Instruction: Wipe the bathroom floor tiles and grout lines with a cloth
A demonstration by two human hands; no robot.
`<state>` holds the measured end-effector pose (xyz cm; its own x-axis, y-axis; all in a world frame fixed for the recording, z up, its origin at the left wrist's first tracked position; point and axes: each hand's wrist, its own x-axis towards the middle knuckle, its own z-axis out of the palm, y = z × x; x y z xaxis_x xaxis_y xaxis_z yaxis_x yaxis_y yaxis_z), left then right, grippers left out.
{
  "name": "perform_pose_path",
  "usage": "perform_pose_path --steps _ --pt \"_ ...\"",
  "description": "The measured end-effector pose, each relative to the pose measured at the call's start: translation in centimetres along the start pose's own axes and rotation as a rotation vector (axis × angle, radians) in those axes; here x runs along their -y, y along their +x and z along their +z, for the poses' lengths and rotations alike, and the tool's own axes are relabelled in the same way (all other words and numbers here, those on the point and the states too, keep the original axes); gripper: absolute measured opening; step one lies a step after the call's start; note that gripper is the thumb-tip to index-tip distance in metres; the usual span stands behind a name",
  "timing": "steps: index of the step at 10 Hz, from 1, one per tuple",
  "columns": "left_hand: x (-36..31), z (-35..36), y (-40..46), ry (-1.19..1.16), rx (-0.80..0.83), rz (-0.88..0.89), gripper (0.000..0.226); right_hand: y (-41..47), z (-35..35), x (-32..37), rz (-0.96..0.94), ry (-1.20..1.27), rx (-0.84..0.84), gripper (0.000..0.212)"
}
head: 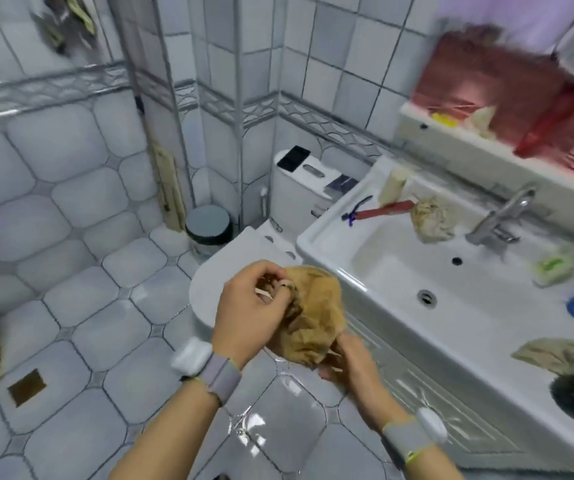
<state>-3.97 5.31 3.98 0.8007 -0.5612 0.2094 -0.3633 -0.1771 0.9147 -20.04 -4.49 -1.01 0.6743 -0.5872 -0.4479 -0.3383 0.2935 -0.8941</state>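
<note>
Cloth: crumpled tan-orange fabric cloth (313,315), held in the air beside the front left corner of the white ceramic sink (396,268), above the pale grey floor tiles (105,327).
Left hand (247,306): fingers curled, pinching the cloth's upper edge, likely bunching it for wiping.
Right hand (351,358): grips the cloth from beneath.
Sink basin: holds nothing; along its back rim lie a red-handled tool (379,211) and a beige rag (431,220).
Stage: wiping apparently not yet begun.

text: none legible | labels: none legible | numbers: none
</note>
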Motion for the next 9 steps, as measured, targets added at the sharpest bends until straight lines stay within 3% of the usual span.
perform_pose_path --steps 1,2,4,6,7,8,9 --pt "-2.4 1.6 4.6 -0.086 0.057 0.044 0.01 0.4 -1.2 3.1 -0.053 0.11 -0.086 0.068" --pt "-3.9 3.6 8.4 -0.149 0.092 0.097 0.011 1.3 -2.4 5.9 -0.151 0.221 -0.064 0.056" --pt "-5.2 8.2 14.0 -0.231 0.114 0.131 0.012 7.8 -5.6 9.5 -0.278 0.204 -0.305 0.015" --pt "-3.1 14.2 19.2 -0.113 0.107 0.241 0.008 18.3 -9.9 11.7 -0.239 0.117 -0.41 0.014" --pt "0.5 18.3 20.9 0.05 0.14 0.151 0.009 22.8 -12.7 10.2 -0.078 -0.193 -0.271 0.021" --pt "5.5 21.0 20.1 0.35 0.274 -0.065 0.006 24.6 -14.8 8.2 0.136 -0.69 0.067 0.023" --pt "8.9 23.1 19.0 0.503 0.373 -0.146 0.008 25.7 -17.9 9.0 0.141 -0.564 0.098 0.046"
